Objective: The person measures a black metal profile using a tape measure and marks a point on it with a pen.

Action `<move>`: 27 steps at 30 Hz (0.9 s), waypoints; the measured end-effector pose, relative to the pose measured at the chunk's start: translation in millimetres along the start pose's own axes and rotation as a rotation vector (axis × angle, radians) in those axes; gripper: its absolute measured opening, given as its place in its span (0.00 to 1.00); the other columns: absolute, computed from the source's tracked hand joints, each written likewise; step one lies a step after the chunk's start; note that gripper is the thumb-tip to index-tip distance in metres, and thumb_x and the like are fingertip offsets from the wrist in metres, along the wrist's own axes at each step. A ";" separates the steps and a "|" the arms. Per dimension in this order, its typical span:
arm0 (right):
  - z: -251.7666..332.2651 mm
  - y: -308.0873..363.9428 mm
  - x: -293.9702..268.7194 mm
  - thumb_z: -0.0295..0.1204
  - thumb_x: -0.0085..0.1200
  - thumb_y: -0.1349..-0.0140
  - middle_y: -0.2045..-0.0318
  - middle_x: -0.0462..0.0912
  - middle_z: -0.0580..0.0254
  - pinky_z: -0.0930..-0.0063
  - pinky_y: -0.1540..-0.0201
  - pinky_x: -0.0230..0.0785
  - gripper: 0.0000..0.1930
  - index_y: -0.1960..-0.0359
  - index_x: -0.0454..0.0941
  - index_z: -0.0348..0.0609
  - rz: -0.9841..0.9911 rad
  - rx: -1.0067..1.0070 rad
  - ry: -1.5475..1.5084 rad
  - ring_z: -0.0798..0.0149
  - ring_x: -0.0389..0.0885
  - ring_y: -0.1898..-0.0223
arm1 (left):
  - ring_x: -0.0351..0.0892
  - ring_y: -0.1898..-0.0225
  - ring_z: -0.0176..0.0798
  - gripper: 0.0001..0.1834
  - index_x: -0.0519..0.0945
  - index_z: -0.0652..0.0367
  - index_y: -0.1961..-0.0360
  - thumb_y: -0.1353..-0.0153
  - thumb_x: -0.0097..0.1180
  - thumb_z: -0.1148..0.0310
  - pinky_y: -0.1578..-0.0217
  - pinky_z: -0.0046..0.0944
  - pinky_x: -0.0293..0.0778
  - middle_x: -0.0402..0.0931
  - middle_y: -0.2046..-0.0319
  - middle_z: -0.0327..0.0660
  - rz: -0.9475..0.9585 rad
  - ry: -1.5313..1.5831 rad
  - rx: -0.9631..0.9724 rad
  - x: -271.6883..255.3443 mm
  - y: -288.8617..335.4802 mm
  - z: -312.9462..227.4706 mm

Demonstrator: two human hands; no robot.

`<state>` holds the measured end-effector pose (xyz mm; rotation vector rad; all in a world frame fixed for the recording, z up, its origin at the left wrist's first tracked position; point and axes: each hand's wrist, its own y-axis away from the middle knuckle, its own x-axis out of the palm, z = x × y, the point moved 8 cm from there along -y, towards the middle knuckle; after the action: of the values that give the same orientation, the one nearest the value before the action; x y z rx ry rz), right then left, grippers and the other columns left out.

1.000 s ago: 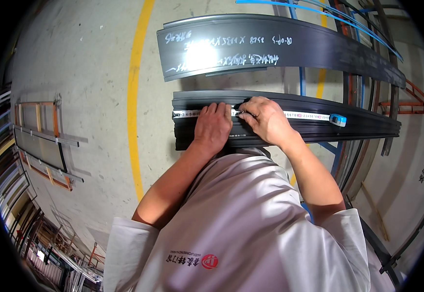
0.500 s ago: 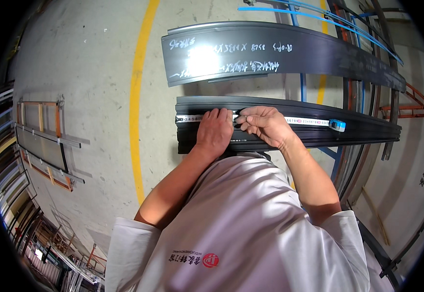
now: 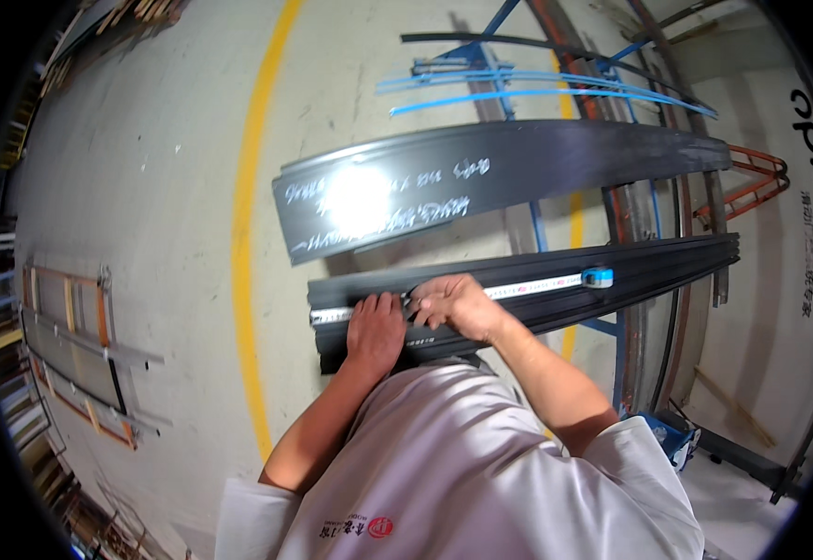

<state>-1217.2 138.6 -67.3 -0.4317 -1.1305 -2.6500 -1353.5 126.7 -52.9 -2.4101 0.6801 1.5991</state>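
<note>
A black grooved metal profile [image 3: 509, 308] lies across in front of me. The white blade of a tape measure [image 3: 532, 287] is stretched along its groove, its blue case resting toward the right. My left hand [image 3: 377, 329] is closed over the blade near the profile's left end, fingers together and pressing down. Just right of it, my right hand [image 3: 458, 306] pinches over the same groove. A small dark thing shows at its fingertips, too small and hidden to name.
Beyond lies a wide dark grey panel [image 3: 556, 173] with white handwriting and a bright glare. Thin blue strips [image 3: 556, 93] lie farther off. Racks with rust-red and blue bars support these on the right. A yellow line [image 3: 250, 224] and framed panels [image 3: 80, 345] are on the left.
The view has shifted, so the profile, panel and hands appear lower and more to the left. Both hands keep nearly the same place on the profile and tape.
</note>
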 end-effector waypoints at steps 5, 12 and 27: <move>20.7 -0.2 9.2 0.28 0.61 0.35 0.79 0.83 0.59 0.76 0.75 0.72 0.08 0.66 0.85 0.32 -0.147 -0.120 0.490 0.70 0.82 0.77 | 0.76 0.54 0.48 0.13 0.79 0.60 0.56 0.40 0.54 0.67 0.51 0.48 0.72 0.75 0.61 0.44 0.056 -0.050 -0.036 13.5 0.6 6.7; -10.4 -12.1 -0.7 0.21 0.56 0.33 0.67 0.88 0.54 0.77 0.70 0.76 0.08 0.56 0.84 0.30 0.045 -0.003 -0.052 0.64 0.86 0.70 | 0.76 0.55 0.48 0.11 0.79 0.58 0.59 0.42 0.59 0.67 0.51 0.48 0.72 0.76 0.61 0.43 0.051 -0.026 -0.080 10.3 -0.2 7.5; -0.7 -9.4 1.2 0.26 0.60 0.34 0.76 0.85 0.57 0.77 0.72 0.73 0.07 0.64 0.85 0.32 0.025 -0.135 0.238 0.67 0.83 0.74 | 0.77 0.58 0.52 0.13 0.81 0.63 0.57 0.39 0.56 0.66 0.55 0.51 0.72 0.77 0.64 0.48 -0.026 -0.083 0.014 3.8 0.0 0.5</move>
<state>-1221.4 144.3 -73.5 -0.1461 -0.8738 -2.6774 -1352.6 125.8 -56.5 -2.3189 0.6409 1.6678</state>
